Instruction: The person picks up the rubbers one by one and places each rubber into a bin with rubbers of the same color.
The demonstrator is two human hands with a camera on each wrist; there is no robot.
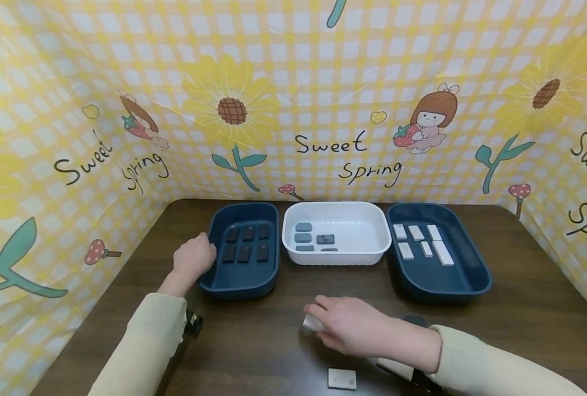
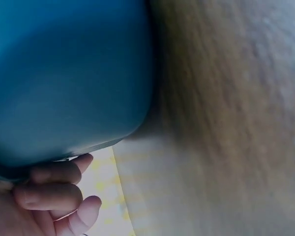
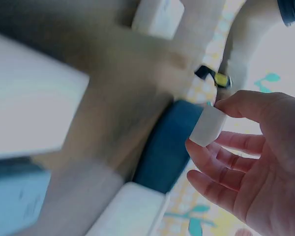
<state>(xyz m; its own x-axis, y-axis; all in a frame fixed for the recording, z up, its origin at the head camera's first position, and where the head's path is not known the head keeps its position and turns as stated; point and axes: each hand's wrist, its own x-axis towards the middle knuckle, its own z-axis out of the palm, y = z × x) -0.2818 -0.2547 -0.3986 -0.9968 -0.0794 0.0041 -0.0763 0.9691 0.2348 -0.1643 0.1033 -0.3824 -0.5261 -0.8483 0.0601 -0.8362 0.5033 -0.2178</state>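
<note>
At the left side of the left dark blue tray (image 1: 239, 286), my left hand (image 1: 195, 256) grips the rim. The left wrist view shows its curled fingers (image 2: 54, 194) against the tray's wall (image 2: 73, 93). Several black rectangular blocks (image 1: 244, 254) lie in rows in that tray. Over the table in front of the white basin (image 1: 336, 258), my right hand (image 1: 355, 325) pinches a small white block (image 3: 208, 126) between thumb and fingers. A pale block (image 1: 341, 379) lies below this hand on the table. Another pale block (image 1: 396, 367) is partly hidden by the right forearm.
Grey-blue blocks (image 1: 303, 237) sit in the basin's left half. The right dark blue tray (image 1: 464, 289) holds several white blocks (image 1: 442, 253). A dark object (image 1: 415, 319) shows behind the right wrist. Yellow checked cloth (image 1: 313, 99) surrounds the brown table (image 1: 243, 341).
</note>
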